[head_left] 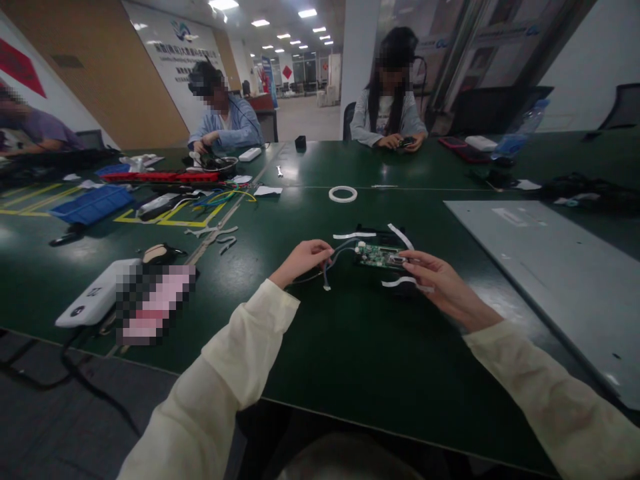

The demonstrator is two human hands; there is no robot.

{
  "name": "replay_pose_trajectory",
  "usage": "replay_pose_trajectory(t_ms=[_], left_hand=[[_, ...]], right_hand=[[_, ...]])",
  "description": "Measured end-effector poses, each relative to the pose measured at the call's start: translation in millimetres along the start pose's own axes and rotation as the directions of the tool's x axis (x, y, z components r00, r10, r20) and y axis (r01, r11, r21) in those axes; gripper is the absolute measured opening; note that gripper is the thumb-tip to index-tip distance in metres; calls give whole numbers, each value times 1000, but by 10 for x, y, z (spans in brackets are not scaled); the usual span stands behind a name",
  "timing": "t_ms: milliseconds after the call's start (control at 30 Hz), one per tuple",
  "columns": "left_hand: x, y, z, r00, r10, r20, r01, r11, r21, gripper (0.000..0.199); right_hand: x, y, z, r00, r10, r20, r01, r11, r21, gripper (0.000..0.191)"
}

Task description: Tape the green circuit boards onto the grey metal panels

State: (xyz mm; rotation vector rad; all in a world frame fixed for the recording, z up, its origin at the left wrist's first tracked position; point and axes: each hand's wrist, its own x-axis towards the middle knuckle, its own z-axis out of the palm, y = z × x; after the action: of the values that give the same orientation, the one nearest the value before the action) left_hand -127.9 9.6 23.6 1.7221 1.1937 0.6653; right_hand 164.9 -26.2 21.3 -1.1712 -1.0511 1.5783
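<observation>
Green, glossy tabletop (345,360) spreads widest, bearing a large flat grey panel (545,253) to the right of our right hand (433,277). That hand grasps the right end of a green rectangular circuit board (375,255); to its left, our left hand (307,260) pinches thin grey cables (341,251) leading to the board. We judge the step in hand to be handling these cables; the next move calls for a steady board and gentle slack. Our right fingertips (420,258) hide the board's edge; whether the narrow white strips (355,236) nearby are stuck, we cannot tell.
</observation>
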Motion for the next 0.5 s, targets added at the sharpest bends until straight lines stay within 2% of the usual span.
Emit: replay_pose_trajectory(t_ms=[133, 300, 400, 500], left_hand=[[-46, 43, -100, 989, -69, 134, 70, 998, 0, 23], [-76, 124, -162, 966, -67, 249, 70, 998, -5, 22], [-70, 127, -173, 965, -45, 260, 43, 999, 11, 25], [-41, 65, -192, 973, -51, 224, 26, 994, 109, 30]], right_hand=[[-10, 65, -25, 1000, -1, 7, 1, 1000, 9, 28], [-54, 110, -27, 1000, -17, 11, 17, 1000, 11, 28], [-64, 136, -19, 1000, -12, 7, 12, 1000, 20, 29], [-80, 140, 7, 1000, -16, 13, 16, 1000, 6, 30]])
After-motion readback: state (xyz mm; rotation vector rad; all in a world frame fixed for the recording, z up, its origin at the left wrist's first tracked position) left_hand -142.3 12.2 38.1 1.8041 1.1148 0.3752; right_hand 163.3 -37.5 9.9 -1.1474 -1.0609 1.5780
